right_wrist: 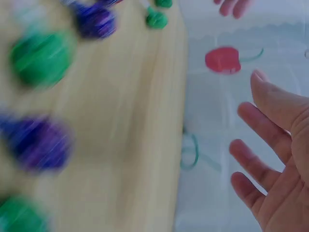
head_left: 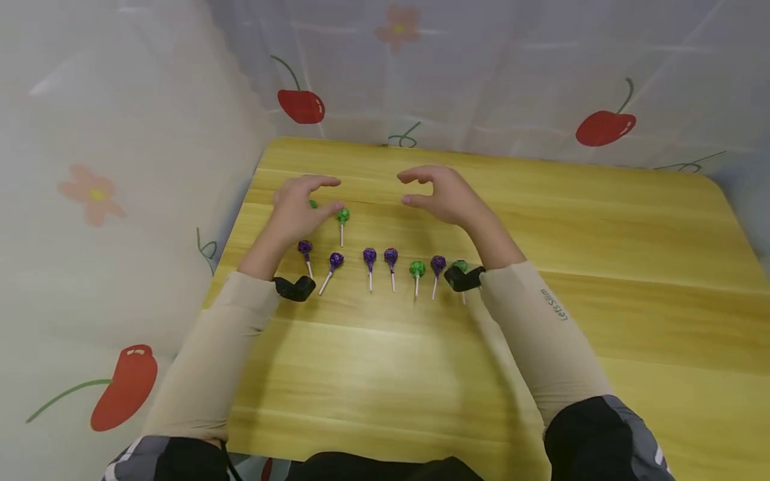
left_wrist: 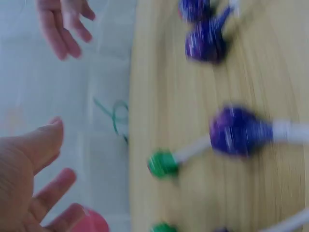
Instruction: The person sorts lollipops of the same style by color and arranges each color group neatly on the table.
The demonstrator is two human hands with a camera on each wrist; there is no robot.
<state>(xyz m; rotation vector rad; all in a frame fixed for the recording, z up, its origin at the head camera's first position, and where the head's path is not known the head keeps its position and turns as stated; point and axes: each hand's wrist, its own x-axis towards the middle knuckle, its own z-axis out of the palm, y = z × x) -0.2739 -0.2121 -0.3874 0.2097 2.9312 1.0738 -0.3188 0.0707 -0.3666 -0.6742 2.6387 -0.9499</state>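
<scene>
Both hands are raised over the far part of the table, facing each other with fingers parted and nothing held. My left hand [head_left: 296,208] overlaps one green lollipop [head_left: 313,204], mostly hidden behind it; its thumb tip appears beside another green lollipop [head_left: 343,215]. Below that hand lie two purple lollipops [head_left: 305,247] [head_left: 335,260]. My right hand [head_left: 446,195] is farther right, beyond a row of purple lollipops [head_left: 369,255] and green lollipops [head_left: 417,268]. The right wrist camera partly covers the green lollipop [head_left: 460,265] at the row's end. In the right wrist view, the right fingers [right_wrist: 260,166] are spread.
The wooden table [head_left: 373,374] has its far edge against a pale curtain [head_left: 481,87] printed with cherries and flowers. Another curtain side [head_left: 120,280] runs along the table's left edge. Black wrist cameras [head_left: 295,288] sit on both forearms, close above the lollipops.
</scene>
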